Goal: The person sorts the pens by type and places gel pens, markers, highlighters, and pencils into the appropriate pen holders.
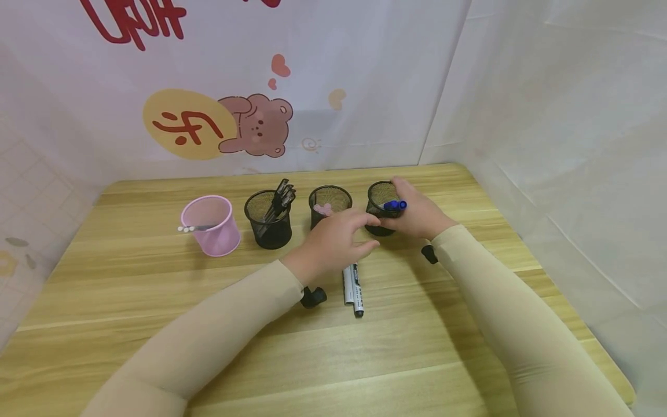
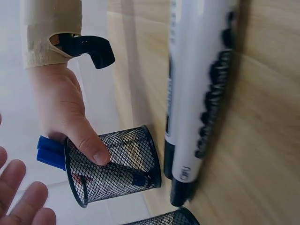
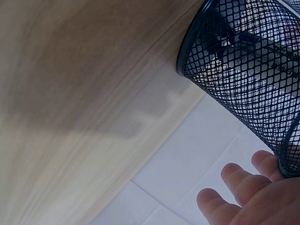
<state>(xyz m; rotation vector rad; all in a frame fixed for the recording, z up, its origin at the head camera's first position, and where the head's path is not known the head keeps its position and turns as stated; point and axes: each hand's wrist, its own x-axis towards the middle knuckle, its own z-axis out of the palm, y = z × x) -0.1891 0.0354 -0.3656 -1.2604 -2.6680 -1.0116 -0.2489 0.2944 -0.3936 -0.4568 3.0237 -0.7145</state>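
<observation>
My right hand [image 1: 417,211] grips the rightmost black mesh pen holder [image 1: 382,197], its thumb against the mesh in the left wrist view. Blue-capped markers [image 1: 395,205] stand in that holder, caps above the rim; their barrels show through the mesh in the right wrist view. My left hand [image 1: 336,240] is nearest to another black mesh holder [image 1: 333,198], which has a pink item [image 1: 323,209] at its rim. The left fingers are relaxed, with nothing between them. Two white markers with black ends [image 1: 353,289] lie side by side on the table below the left hand.
Left of the hands stand a black mesh holder [image 1: 268,229] with several black pens and a pink holder [image 1: 221,234] with white-tipped pens. The wooden table [image 1: 365,365] meets a white printed backdrop [image 1: 375,87] behind and white sheeting [image 1: 563,174] on the right.
</observation>
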